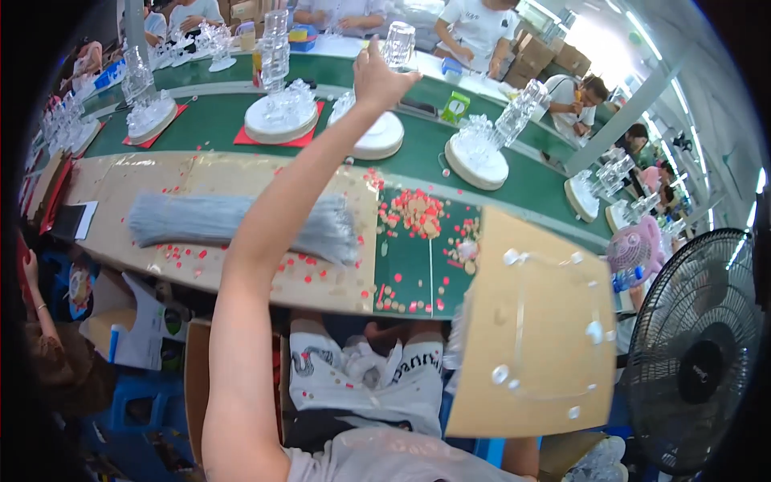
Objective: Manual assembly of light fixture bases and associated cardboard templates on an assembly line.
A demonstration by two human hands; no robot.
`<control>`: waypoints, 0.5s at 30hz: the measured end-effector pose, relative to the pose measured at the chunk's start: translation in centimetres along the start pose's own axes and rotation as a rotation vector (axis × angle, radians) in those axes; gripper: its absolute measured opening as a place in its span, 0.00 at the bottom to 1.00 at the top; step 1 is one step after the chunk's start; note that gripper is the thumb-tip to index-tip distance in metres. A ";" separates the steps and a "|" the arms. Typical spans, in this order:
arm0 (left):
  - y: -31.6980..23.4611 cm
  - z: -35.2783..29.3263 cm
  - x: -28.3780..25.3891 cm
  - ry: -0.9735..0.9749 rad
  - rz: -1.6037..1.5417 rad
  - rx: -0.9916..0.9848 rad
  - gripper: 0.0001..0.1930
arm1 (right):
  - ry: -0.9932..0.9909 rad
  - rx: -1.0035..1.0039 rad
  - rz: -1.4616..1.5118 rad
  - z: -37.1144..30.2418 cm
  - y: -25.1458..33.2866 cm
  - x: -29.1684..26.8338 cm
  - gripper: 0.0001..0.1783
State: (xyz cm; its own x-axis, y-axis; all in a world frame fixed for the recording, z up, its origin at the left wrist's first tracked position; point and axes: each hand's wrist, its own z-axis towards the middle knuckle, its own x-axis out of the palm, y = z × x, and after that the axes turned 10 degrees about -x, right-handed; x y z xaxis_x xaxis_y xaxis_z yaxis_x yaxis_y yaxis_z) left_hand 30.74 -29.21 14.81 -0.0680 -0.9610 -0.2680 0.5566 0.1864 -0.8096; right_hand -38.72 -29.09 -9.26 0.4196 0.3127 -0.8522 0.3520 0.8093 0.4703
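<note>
My left arm reaches over the workbench to the green conveyor, where my left hand [381, 79] is closed around a clear, ribbed plastic tower [399, 43]. Just below that hand is a round white base [377, 138], partly covered by my wrist. A tan cardboard sheet [554, 321] stands tilted at my right, with a thin clear line and small whitish blobs on its face. Part of my right arm [520, 456] shows beneath the sheet's lower edge; the right hand itself is hidden. Under my left forearm lies a bundle of thin grey-clear strands [189, 221].
Along the green conveyor [434, 173] stand several clear towers on white bases, some on red squares. Red and tan discs [418, 210] litter the bench. A black fan [697, 353] and pink fan [634, 245] stand at right. Co-workers sit across the line.
</note>
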 end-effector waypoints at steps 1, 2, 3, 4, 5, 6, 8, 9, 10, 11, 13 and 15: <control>1.2 2.6 1.6 0.033 0.032 -0.103 0.68 | -0.038 -0.049 -0.073 1.1 -1.7 -1.8 0.24; 3.4 5.1 2.8 0.051 0.078 -0.204 0.77 | -0.074 -0.116 -0.132 3.6 -3.3 -2.5 0.23; 4.5 7.0 4.7 0.148 0.136 -0.282 0.83 | -0.131 -0.172 -0.209 9.7 -4.3 -3.9 0.23; 4.4 7.4 7.2 0.219 0.116 -0.290 0.83 | -0.195 -0.202 -0.303 15.0 -5.2 -6.6 0.22; 5.4 7.5 8.7 0.242 0.087 -0.274 0.78 | -0.248 -0.242 -0.380 20.2 -4.9 -7.5 0.22; 5.7 7.2 9.9 0.256 0.074 -0.228 0.64 | -0.298 -0.261 -0.466 21.4 -5.2 -7.8 0.21; 9.2 8.0 8.6 -0.001 0.130 -0.174 0.47 | -0.321 -0.285 -0.611 33.6 6.5 -9.4 0.19; 9.9 8.6 7.4 0.006 0.084 -0.126 0.44 | -0.299 -0.177 -0.285 38.4 11.3 -10.1 0.21; 8.5 8.4 7.4 0.039 0.004 -0.066 0.41 | -0.372 -0.342 -0.122 41.9 8.9 -10.8 0.23; 6.1 7.9 6.4 -0.063 -0.065 -0.011 0.37 | -0.387 -0.488 -0.388 44.6 10.2 -12.4 0.23; 3.2 8.8 1.9 -0.207 -0.158 0.033 0.28 | -0.234 -0.379 -0.364 49.0 12.5 -13.2 0.30; 0.1 12.0 -3.6 -0.372 -0.182 0.225 0.25 | -0.171 -0.458 -0.646 53.1 11.4 -13.3 0.39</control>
State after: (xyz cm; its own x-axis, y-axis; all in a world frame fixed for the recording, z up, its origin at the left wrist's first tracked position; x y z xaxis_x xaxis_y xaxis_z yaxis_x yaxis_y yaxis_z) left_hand 41.00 -28.15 21.98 0.0976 -0.9895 0.1066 0.7314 -0.0014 -0.6820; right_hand 4.13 -50.44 19.55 0.3860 -0.3367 -0.8588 0.2064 0.9389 -0.2754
